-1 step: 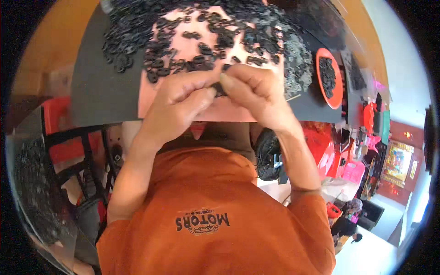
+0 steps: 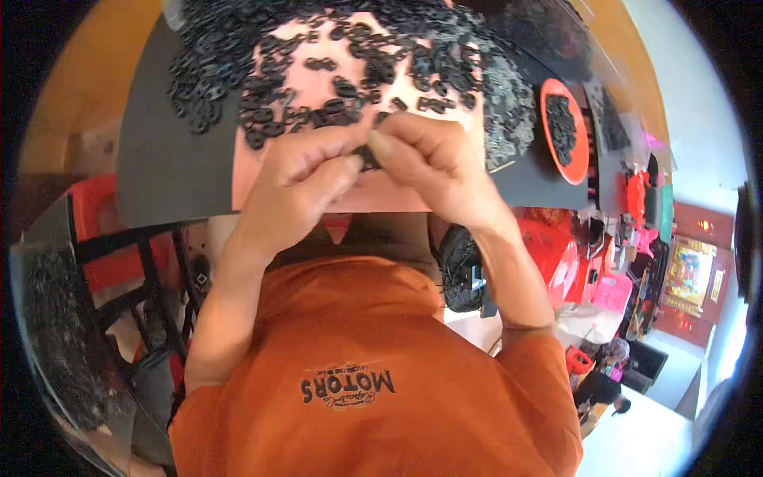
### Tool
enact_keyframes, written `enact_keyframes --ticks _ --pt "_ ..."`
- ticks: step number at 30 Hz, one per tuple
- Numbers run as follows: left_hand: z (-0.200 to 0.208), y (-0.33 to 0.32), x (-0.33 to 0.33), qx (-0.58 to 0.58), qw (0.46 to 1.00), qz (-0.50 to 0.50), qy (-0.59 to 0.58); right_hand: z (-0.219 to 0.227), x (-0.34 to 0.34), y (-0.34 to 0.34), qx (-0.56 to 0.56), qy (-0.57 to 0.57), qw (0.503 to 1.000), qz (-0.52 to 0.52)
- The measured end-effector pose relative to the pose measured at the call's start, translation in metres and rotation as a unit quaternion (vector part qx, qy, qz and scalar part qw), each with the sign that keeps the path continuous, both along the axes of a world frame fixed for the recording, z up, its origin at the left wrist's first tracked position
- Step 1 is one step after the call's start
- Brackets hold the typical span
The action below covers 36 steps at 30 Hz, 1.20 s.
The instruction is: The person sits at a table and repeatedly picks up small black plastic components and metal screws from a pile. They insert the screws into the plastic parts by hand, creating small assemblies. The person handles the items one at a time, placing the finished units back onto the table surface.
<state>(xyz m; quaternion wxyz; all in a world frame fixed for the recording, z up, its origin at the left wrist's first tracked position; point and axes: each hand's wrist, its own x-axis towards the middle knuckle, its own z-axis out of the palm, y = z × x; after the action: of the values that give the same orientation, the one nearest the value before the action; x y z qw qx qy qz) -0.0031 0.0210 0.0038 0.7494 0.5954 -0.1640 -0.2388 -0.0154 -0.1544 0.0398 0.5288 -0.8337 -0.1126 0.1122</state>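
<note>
Pinching a small black piece (image 2: 367, 158) between my left hand (image 2: 292, 173) and right hand (image 2: 429, 165), I'm holding both close together; it's sitting midway, neither hand nearer, its long axis hidden, while loose black pieces (image 2: 343, 87) are lying just beyond.

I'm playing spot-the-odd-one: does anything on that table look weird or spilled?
Yes, a thin pale stick lies beside the greyish pieces, right of the pink sheet; it looks odd because it's unlike those or the black pieces. I see no clear spill.
</note>
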Motion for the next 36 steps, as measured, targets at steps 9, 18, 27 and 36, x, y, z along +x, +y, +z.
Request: enact_keyframes --ticks 9,18,27,36 --pt "0.005 -0.008 -0.003 0.022 0.996 0.08 -0.01 -0.017 -0.006 0.002 -0.152 -0.322 0.934 -0.005" --pt "0.006 -0.011 -0.003 -0.026 0.987 0.131 0.093 -0.01 -0.007 0.003 -0.201 -0.351 0.914 0.026" --pt "0.002 -0.009 0.001 0.02 0.996 0.065 0.051 -0.01 -0.007 -0.006 -0.23 -0.359 0.901 0.074" --pt "0.002 -0.008 0.004 0.018 0.998 0.053 -0.009 -0.006 -0.016 -0.012 -0.237 -0.314 0.918 0.054"
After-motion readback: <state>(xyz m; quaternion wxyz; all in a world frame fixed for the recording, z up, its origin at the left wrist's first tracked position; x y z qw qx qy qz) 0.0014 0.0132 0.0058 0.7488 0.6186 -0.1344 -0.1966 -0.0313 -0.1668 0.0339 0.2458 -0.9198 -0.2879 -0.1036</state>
